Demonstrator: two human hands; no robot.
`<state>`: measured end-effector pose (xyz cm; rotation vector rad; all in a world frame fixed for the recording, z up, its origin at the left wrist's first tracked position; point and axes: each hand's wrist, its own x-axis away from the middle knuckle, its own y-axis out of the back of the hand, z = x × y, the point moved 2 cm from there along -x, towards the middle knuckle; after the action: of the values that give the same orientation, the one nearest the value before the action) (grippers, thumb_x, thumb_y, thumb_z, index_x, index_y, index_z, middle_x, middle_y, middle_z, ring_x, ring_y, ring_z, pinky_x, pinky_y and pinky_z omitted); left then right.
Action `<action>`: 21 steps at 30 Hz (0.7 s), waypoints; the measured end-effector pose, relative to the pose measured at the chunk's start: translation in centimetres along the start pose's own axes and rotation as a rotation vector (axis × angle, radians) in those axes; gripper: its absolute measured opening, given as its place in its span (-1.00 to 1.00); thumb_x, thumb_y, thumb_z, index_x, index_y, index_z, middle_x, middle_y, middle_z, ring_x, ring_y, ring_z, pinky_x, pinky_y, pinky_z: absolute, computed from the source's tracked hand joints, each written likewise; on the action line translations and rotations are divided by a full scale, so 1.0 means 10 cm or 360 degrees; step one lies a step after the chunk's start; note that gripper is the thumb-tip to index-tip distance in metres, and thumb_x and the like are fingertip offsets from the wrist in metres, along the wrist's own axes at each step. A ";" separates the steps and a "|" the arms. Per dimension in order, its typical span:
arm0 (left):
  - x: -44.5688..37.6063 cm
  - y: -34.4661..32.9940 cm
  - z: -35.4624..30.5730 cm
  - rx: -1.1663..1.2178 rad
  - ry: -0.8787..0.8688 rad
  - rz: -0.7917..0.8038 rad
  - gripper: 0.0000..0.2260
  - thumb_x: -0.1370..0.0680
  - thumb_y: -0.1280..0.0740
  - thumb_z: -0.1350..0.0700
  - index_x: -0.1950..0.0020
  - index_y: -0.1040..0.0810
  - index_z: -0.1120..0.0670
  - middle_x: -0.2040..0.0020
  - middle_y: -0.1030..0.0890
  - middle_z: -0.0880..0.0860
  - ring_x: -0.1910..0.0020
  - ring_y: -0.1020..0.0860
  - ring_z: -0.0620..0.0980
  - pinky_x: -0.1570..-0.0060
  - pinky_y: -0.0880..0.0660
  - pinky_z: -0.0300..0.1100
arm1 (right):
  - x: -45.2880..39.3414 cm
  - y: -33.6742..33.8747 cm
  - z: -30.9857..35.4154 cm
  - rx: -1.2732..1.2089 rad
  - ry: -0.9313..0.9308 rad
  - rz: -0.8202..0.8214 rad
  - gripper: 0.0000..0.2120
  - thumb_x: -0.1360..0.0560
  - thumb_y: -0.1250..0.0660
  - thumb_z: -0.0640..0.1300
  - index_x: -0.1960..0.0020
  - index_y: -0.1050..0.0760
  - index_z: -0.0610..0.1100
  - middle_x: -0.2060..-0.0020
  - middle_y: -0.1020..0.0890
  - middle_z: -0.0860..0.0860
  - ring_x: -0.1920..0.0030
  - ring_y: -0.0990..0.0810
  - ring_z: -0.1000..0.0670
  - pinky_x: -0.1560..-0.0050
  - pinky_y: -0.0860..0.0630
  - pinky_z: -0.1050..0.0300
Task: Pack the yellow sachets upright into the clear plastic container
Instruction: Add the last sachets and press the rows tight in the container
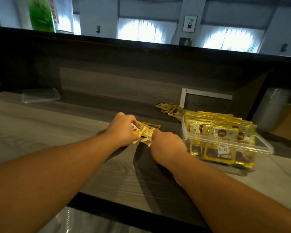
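Just right of the right hand [166, 145]: clear plastic container [264, 145], packed with upright yellow sachets [225, 133]. Beyond it, a small loose pile [170, 109] lying flat. Left hand [123, 130] fingers curled on a few sachets [144, 130] on the bench [40, 132]; right fingers curled at that same bunch, grip hidden. Bare bench left of fingers; clear lid [40, 97] far left, raised back wall [124, 78] beyond.

2 bare forearms reach in from the near edge, sleeveless as far as can be seen, the left hand [123, 130] and right hand [166, 145] apparently ringless, without watch or glove.
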<state>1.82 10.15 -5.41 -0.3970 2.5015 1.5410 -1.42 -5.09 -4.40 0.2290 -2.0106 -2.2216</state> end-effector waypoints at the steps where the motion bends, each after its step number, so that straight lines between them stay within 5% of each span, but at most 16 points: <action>1: 0.06 0.03 -0.02 0.0051 0.0016 -0.0041 -0.55 -0.37 -0.55 0.12 -0.24 -0.56 -0.04 -0.24 -0.41 0.06 -0.15 -0.51 0.04 -0.05 -0.42 -0.19 | 0.05 0.02 -0.02 -0.0053 -0.0010 -0.0026 -0.56 -0.57 -0.30 -0.04 -0.39 -0.30 -0.10 -0.21 -0.56 -0.15 -0.23 -0.51 -0.21 -0.12 -0.49 -0.06; 4: 0.20 0.10 -0.09 0.0219 0.0108 -0.0151 -0.54 -0.39 -0.49 0.25 -0.24 -0.56 -0.05 -0.26 -0.49 0.06 -0.07 -0.52 0.00 0.05 -0.39 -0.22 | 0.21 0.08 -0.08 -0.0268 -0.0090 0.0034 -0.39 -0.47 -0.44 0.10 -0.38 -0.29 -0.11 -0.18 -0.57 -0.09 -0.14 -0.56 -0.12 0.03 -0.51 0.03; 7: 0.31 0.17 -0.16 0.0395 0.0195 -0.0284 -0.58 -0.41 -0.47 0.31 -0.20 -0.57 -0.03 -0.18 -0.60 -0.01 -0.13 -0.56 -0.01 0.07 -0.43 -0.22 | 0.36 0.11 -0.14 -0.0264 -0.0052 0.0049 -0.47 -0.45 -0.47 0.10 -0.32 -0.43 -0.09 -0.08 -0.59 -0.02 -0.03 -0.57 -0.02 -0.01 -0.57 0.10; 13: 0.60 0.38 -0.41 0.1244 0.0240 -0.0410 -0.63 -0.45 -0.50 0.31 -0.10 -0.53 -0.06 0.00 -0.63 -0.06 0.13 -0.67 -0.09 0.25 -0.67 -0.09 | 0.62 0.25 -0.39 -0.0966 0.0001 -0.0371 -0.58 -0.36 -0.55 0.13 -0.09 -0.45 0.06 0.08 -0.59 0.13 0.08 -0.61 0.09 0.10 -0.66 0.06; 21: 0.59 0.34 -0.95 0.1864 0.0237 -0.0311 -0.78 -0.57 -0.39 0.27 -0.09 -0.62 -0.04 -0.02 -0.69 0.02 0.11 -0.72 -0.05 0.15 -0.68 -0.03 | 0.67 0.64 -0.89 -0.1680 0.0095 -0.0780 -0.80 -0.42 -0.46 0.08 0.07 -0.44 0.20 0.15 -0.66 0.16 0.13 -0.67 0.14 0.19 -0.63 0.17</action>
<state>-4.99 2.33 0.06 -0.5073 2.8213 -0.1535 -6.13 -15.77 0.94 0.6672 -0.5548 -3.1377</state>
